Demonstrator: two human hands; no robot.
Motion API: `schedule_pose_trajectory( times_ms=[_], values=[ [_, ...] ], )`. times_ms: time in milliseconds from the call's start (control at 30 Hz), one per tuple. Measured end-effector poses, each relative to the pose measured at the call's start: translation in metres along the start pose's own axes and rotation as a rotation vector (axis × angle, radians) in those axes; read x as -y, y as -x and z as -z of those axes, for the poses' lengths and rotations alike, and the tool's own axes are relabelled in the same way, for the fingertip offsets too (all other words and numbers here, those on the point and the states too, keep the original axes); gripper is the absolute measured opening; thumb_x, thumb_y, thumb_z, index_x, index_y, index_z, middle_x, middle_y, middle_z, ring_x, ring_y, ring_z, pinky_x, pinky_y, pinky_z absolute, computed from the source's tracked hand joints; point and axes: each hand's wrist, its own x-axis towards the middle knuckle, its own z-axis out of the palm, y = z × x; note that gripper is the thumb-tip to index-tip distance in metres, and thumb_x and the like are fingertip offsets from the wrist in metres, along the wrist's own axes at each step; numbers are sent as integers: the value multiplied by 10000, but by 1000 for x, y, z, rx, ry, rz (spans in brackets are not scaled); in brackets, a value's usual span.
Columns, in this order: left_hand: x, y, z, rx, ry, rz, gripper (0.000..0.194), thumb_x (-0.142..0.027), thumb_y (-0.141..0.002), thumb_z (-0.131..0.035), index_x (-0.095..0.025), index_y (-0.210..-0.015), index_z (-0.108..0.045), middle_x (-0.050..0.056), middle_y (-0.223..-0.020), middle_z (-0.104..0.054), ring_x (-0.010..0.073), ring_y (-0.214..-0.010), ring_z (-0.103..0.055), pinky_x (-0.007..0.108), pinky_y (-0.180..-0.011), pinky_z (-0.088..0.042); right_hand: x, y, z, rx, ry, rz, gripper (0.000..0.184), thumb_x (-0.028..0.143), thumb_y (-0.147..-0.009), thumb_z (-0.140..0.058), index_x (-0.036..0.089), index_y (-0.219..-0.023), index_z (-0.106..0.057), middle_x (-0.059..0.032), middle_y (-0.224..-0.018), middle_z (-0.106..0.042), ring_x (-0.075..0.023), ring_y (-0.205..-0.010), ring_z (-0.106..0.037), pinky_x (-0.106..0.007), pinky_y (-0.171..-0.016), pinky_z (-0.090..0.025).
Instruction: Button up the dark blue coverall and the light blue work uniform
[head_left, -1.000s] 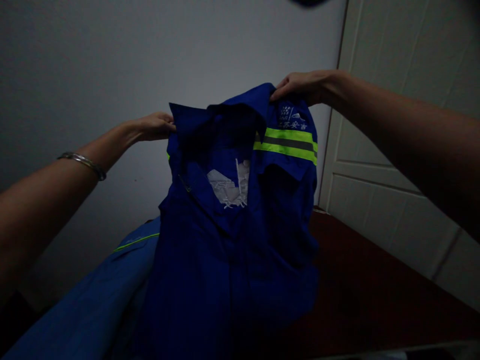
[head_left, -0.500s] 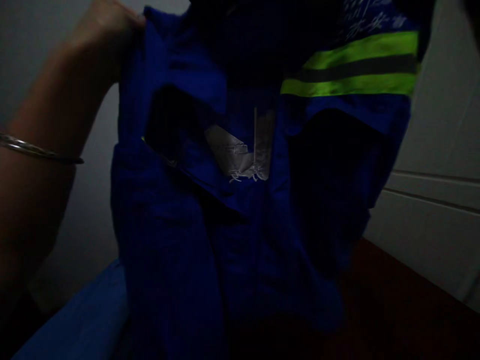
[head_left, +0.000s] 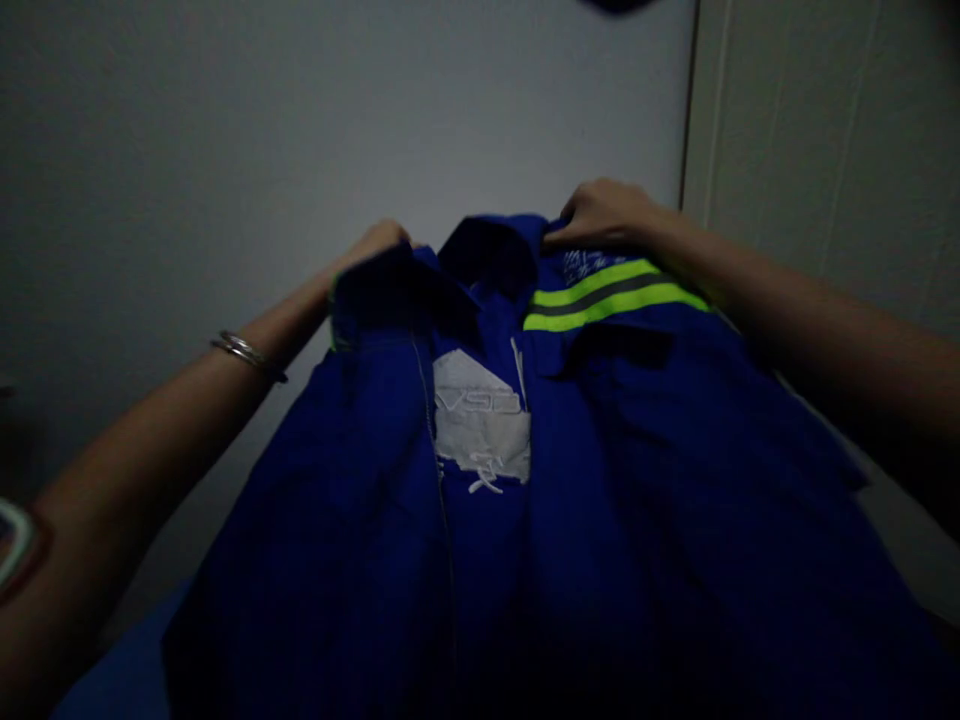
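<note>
A dark blue work jacket (head_left: 570,480) hangs stretched out in front of me, its front facing me. My left hand (head_left: 386,235) is closed on its shoulder, left of the collar (head_left: 487,245); the fingertips are hidden behind the cloth. On the other side of the collar, my right hand (head_left: 607,210) grips the other shoulder. Below that hand runs a yellow-green and grey reflective stripe (head_left: 615,295), with white lettering above it. Between the front edges shows a whitish-grey patch (head_left: 480,420) with loose white threads at its lower edge.
A pale wall (head_left: 300,120) stands behind the jacket. To the right is a light panelled surface (head_left: 795,130). Blue fabric (head_left: 127,660) lies low at the left. The room is dim.
The jacket has moved lower and farther from me, and its front is spread wider. Both hands now show at its shoulders; before, only the left was visible.
</note>
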Motion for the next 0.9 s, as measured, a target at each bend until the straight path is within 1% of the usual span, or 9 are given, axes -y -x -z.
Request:
schedule_pose_trajectory(
  times_ms=[33, 100, 200, 267, 400, 533, 667, 800, 900],
  values=[
    [-8, 1, -3, 22, -61, -11, 389, -356, -832, -491, 5, -924, -604, 92, -924, -609, 238, -863, -557, 361, -793, -441, 5, 1, -5, 41, 31, -17, 789, 659, -707, -390, -65, -881, -651, -197, -878, -643, -260, -896, -577, -344, -762, -393],
    [-18, 5, -20, 105, -185, -20, 387, -336, -832, -472, 16, -849, -632, 133, -844, -640, 214, -828, -574, 321, -787, -433, 9, 2, -24, 90, 78, -9, 688, 652, -673, -495, 24, -889, -678, -191, -928, -651, -267, -883, -591, -347, -762, -414],
    [-18, 16, -54, 215, -287, 10, 367, -323, -853, -406, -46, -865, -647, 146, -880, -656, 199, -840, -592, 267, -766, -437, 6, 4, -61, 207, 83, -2, 659, 651, -676, -492, 76, -942, -677, -193, -939, -652, -288, -885, -597, -351, -745, -429],
    [-14, 21, -68, 245, -318, 34, 362, -321, -856, -383, -69, -909, -638, 146, -935, -651, 200, -870, -591, 263, -770, -435, 8, 8, -82, 268, 43, 4, 664, 649, -693, -462, 81, -965, -670, -204, -956, -645, -299, -887, -598, -356, -734, -433],
    [-11, 28, -73, 336, -366, 69, 375, -367, -852, -368, -108, -915, -632, 136, -974, -641, 214, -917, -584, 274, -776, -436, 24, 13, -107, 349, -44, 33, 628, 609, -717, -460, 75, -979, -661, -222, -985, -631, -317, -924, -583, -365, -751, -422],
    [-9, 38, -86, 383, -439, 174, 394, -386, -872, -310, -136, -957, -602, 139, -1041, -610, 235, -973, -565, 298, -777, -441, 47, 13, -135, 404, -108, -29, 476, 454, -769, -492, 79, -1029, -628, -224, -1042, -606, -298, -984, -554, -357, -797, -397],
    [5, 53, -130, 390, -487, 265, 392, -298, -901, -217, -116, -1088, -509, 177, -1083, -571, 251, -1013, -544, 343, -799, -433, 69, 18, -184, 432, -108, -90, 414, 340, -791, -496, 63, -1090, -569, -247, -1146, -532, -312, -1080, -472, -408, -850, -355],
    [19, 80, -177, 485, -506, 289, 361, -242, -847, -367, -77, -1161, -432, 229, -1129, -515, 292, -1068, -500, 408, -844, -402, 88, 39, -232, 527, -112, -155, 524, 317, -764, -536, 20, -1190, -464, -289, -1227, -432, -352, -1132, -396, -519, -903, -267],
    [25, 105, -197, 577, -514, 268, 364, -225, -804, -437, -68, -1131, -457, 242, -1142, -491, 316, -1078, -481, 432, -847, -395, 98, 67, -253, 639, -145, -151, 532, 315, -749, -549, 35, -1194, -465, -276, -1230, -430, -364, -1141, -383, -552, -918, -231]
  ],
)
